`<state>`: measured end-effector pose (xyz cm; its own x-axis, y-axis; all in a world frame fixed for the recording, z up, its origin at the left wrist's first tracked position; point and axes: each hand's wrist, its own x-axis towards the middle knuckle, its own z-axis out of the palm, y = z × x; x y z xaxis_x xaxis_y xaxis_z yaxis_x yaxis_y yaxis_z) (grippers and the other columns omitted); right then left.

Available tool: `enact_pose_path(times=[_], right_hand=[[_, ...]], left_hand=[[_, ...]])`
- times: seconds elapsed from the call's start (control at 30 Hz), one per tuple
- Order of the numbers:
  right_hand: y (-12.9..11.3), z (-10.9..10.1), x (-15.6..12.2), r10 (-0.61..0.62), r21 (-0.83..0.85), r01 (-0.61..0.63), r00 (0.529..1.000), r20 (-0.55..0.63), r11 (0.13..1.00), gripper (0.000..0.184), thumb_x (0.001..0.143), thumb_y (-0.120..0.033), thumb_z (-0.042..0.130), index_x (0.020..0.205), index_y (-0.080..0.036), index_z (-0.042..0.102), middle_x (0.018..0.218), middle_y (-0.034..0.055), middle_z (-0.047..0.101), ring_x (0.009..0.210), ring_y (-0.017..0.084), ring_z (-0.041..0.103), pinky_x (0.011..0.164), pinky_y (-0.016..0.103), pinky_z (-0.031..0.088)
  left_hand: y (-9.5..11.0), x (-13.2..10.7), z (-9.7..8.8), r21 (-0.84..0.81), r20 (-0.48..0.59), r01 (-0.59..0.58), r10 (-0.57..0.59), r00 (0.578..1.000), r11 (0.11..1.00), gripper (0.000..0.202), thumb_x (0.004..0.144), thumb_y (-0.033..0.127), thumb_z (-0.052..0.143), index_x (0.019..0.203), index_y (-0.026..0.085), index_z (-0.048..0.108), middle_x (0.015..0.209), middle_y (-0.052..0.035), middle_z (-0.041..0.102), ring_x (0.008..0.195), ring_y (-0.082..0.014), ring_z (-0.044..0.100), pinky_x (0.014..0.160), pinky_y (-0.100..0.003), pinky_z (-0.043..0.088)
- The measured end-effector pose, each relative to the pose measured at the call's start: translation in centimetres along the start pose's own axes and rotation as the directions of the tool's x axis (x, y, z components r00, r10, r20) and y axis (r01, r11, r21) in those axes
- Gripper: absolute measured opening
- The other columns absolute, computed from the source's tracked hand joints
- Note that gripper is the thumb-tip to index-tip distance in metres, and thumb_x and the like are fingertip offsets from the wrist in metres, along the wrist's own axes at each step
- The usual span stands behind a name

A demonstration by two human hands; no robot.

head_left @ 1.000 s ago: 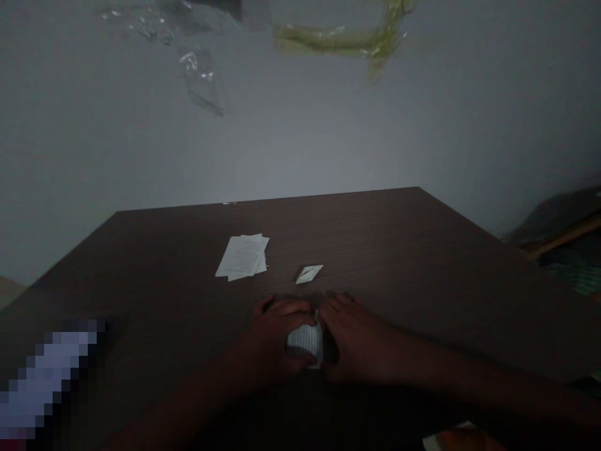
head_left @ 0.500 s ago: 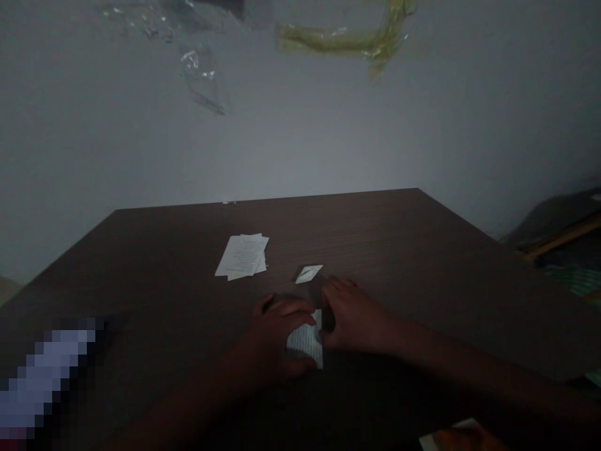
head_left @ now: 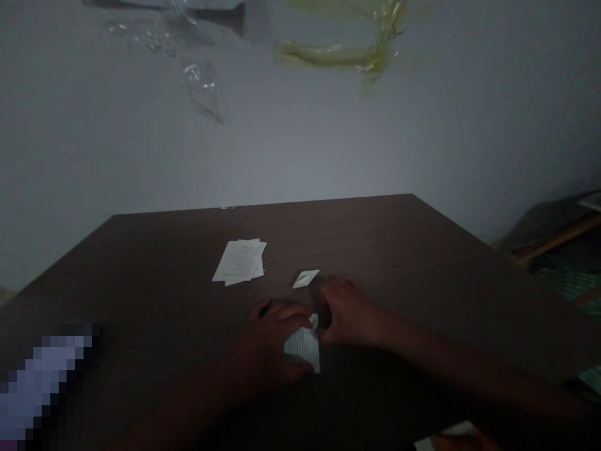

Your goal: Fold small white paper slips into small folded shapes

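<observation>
A small sheet of printed paper (head_left: pixel 303 348) lies on the table near the front, with its upper right corner slightly curled. My left hand (head_left: pixel 277 341) grips it from the left, thumb at the lower edge and fingers at the upper edge. Just right of the sheet is my right hand (head_left: pixel 350 313), its fingers bent and a gap between thumb and index finger. The thumb tip is close to the sheet's right edge; I cannot tell if they touch. Beyond the hands sits a small folded paper piece (head_left: pixel 306 278), diamond-shaped.
Several loose printed sheets (head_left: pixel 239 260) overlap at the back left of the dark wooden table (head_left: pixel 366 232). A blurred-out pale object (head_left: pixel 44 385) lies at the left front. A white and orange item (head_left: pixel 455 437) shows at the bottom edge. Behind stands a wall with peeling tape (head_left: pixel 338 59).
The camera view has shifted slightly. The sheet's upper right corner now looks curled, where it was straighter before. Both hands stay nearly in place.
</observation>
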<state>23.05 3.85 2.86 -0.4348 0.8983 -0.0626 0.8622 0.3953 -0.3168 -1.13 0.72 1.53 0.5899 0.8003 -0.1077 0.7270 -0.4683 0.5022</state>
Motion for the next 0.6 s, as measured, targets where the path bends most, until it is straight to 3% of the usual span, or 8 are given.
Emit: enact_pose_path(times=[0.2,0.33,0.4,0.6], right_hand=[[0.1,-0.8,0.7,0.062,-0.027,-0.063,0.997,-0.037,0.998,0.046,0.08,-0.039,0.1,0.114,-0.022,0.075,0.118,0.0137,0.08,0.116,0.037,0.076,0.097,0.046,0.057],[-0.5,-0.4,-1.2,-0.105,0.037,0.103,0.991,0.081,0.994,0.053,0.077,-0.045,0.103,0.118,-0.022,0.079,0.126,0.0146,0.081,0.121,0.04,0.075,0.107,0.051,0.056],[-0.6,-0.1,-1.7,-0.14,0.048,0.136,0.987,0.077,0.989,0.058,0.076,-0.046,0.104,0.123,-0.022,0.079,0.13,0.0153,0.081,0.125,0.042,0.074,0.11,0.054,0.056],[0.4,0.0,0.6,-0.003,0.04,0.002,1.0,0.02,0.999,0.052,0.075,-0.042,0.102,0.117,-0.021,0.079,0.12,0.0151,0.079,0.114,0.039,0.075,0.097,0.05,0.055]], left_hand=[[0.1,-0.2,0.1,0.032,-0.051,-0.014,0.016,0.999,0.999,0.069,0.081,0.029,0.101,0.146,0.032,0.078,0.162,-0.0092,0.078,0.153,-0.0434,0.071,0.143,-0.078,0.028],[0.0,-0.2,0.1,0.048,-0.061,-0.041,0.044,0.997,0.998,0.067,0.081,0.032,0.101,0.145,0.03,0.079,0.159,-0.0106,0.08,0.151,-0.0424,0.072,0.144,-0.076,0.028],[0.3,-0.3,-0.2,0.047,-0.057,-0.045,0.048,0.997,0.998,0.066,0.081,0.032,0.1,0.143,0.03,0.079,0.159,-0.0096,0.08,0.151,-0.0423,0.073,0.144,-0.074,0.03],[0.8,-0.3,-0.4,0.039,-0.034,-0.02,0.022,0.999,0.999,0.065,0.081,0.025,0.1,0.143,0.032,0.08,0.161,-0.007,0.079,0.153,-0.0425,0.072,0.144,-0.078,0.026]])
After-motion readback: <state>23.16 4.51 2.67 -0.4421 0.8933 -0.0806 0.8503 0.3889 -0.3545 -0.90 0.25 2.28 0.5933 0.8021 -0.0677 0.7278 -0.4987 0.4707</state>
